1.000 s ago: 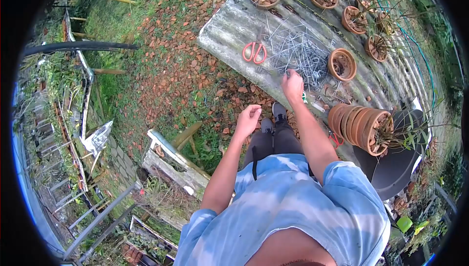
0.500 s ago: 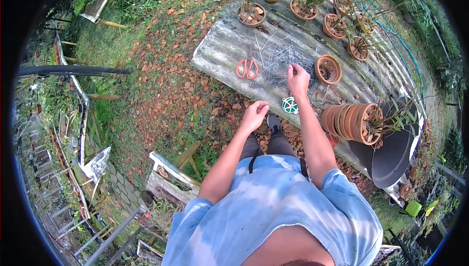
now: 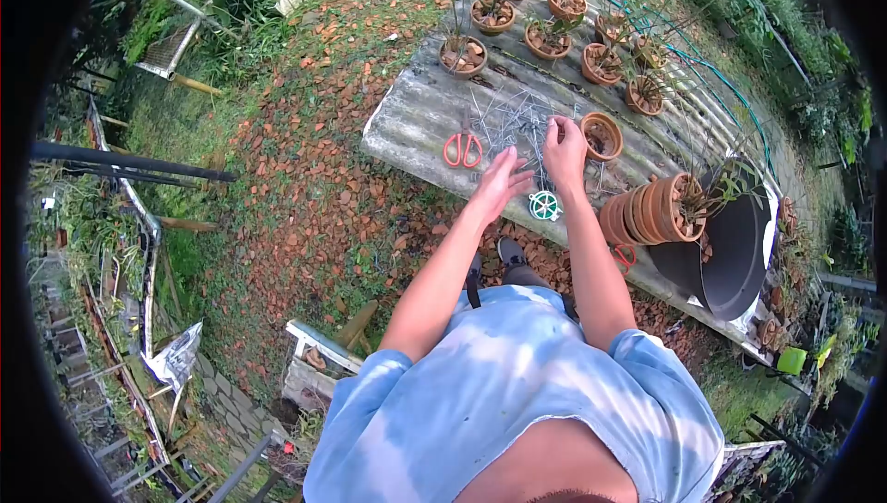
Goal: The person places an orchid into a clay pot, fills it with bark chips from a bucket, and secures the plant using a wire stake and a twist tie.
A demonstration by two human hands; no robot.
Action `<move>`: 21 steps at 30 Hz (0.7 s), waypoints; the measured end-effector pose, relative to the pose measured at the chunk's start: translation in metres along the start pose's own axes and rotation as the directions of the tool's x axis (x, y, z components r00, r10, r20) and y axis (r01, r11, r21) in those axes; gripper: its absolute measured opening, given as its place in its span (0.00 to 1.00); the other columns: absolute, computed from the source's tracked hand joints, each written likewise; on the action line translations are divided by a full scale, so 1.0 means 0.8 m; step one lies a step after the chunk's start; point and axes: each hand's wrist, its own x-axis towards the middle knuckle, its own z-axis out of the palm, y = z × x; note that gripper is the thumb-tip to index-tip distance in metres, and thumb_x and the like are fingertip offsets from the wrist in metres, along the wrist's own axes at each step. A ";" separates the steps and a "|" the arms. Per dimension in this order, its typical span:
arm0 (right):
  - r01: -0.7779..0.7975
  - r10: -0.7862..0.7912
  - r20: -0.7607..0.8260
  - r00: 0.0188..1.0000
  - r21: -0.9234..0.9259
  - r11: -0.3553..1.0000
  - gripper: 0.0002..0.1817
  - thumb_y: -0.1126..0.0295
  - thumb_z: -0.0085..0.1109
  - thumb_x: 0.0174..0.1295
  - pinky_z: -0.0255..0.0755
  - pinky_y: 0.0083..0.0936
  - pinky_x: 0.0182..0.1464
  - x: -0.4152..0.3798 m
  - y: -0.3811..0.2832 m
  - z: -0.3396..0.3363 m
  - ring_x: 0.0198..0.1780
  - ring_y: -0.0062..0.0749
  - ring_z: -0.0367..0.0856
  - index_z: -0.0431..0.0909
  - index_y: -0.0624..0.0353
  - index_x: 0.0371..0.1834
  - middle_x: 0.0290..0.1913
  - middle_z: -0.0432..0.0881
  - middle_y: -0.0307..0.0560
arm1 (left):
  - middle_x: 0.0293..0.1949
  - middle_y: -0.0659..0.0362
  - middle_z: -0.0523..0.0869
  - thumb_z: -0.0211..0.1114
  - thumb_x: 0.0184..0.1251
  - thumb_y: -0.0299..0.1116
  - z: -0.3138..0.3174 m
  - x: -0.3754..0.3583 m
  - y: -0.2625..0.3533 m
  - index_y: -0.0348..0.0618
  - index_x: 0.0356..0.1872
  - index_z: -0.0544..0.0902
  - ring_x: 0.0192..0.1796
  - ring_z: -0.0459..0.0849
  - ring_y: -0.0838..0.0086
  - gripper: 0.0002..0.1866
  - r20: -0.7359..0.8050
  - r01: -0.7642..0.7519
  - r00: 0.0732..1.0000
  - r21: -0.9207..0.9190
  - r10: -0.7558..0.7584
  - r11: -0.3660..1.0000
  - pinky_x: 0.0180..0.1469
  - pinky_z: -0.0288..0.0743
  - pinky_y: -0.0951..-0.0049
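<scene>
Far to your left there is a white sheet; any marks on it are too blurry to read. Next comes your bench, with a wavy grey top. Scissors with red handles lie near its front edge. Just right of them is a messy pile of thin grey wires, in front of the plant pots. Your left hand is by the wires; its grip is loose, with the fingers spread. A round green and white thing is between your wrists, too small to read any letters on. Your right hand is at the wires' right side. Its fingertips pinch close together, but you cannot tell if that grip has a wire. A clay pot stands just beside it. Then a tipped stack of pots lies next to a dark tub.
</scene>
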 end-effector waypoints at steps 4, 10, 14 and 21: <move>-0.117 0.130 -0.028 0.991 0.284 0.952 0.11 0.69 0.58 0.78 0.81 0.31 0.46 -0.052 0.001 0.002 0.41 0.28 0.86 0.83 0.66 0.54 0.41 0.89 0.49 | 0.64 0.51 0.81 0.56 0.87 0.49 0.038 0.051 -0.006 0.39 0.76 0.68 0.62 0.84 0.64 0.29 0.194 0.014 0.981 -0.146 0.015 0.989 0.60 0.83 0.63; -0.164 0.159 0.050 0.986 0.464 0.871 0.11 0.70 0.58 0.79 0.84 0.27 0.46 -0.050 0.026 -0.034 0.42 0.26 0.88 0.81 0.67 0.55 0.44 0.88 0.47 | 0.52 0.57 0.89 0.60 0.86 0.42 0.041 0.075 -0.030 0.37 0.60 0.82 0.53 0.87 0.74 0.18 0.201 -0.101 0.978 0.206 0.059 0.973 0.56 0.82 0.72; -0.223 0.206 0.091 0.974 0.533 0.816 0.15 0.67 0.55 0.83 0.85 0.23 0.47 -0.041 -0.003 -0.072 0.46 0.27 0.89 0.78 0.69 0.60 0.48 0.85 0.47 | 0.51 0.60 0.88 0.68 0.80 0.33 0.057 0.061 0.004 0.37 0.64 0.83 0.48 0.85 0.80 0.18 0.259 -0.279 0.952 0.503 0.165 0.818 0.47 0.79 0.79; -0.402 0.359 0.256 0.897 0.811 0.426 0.16 0.67 0.52 0.84 0.85 0.23 0.57 -0.027 0.023 -0.097 0.53 0.29 0.87 0.77 0.72 0.60 0.50 0.84 0.48 | 0.45 0.62 0.90 0.74 0.71 0.28 0.076 0.053 0.045 0.42 0.60 0.89 0.43 0.86 0.82 0.18 0.424 -0.558 0.830 0.627 0.362 0.544 0.43 0.79 0.79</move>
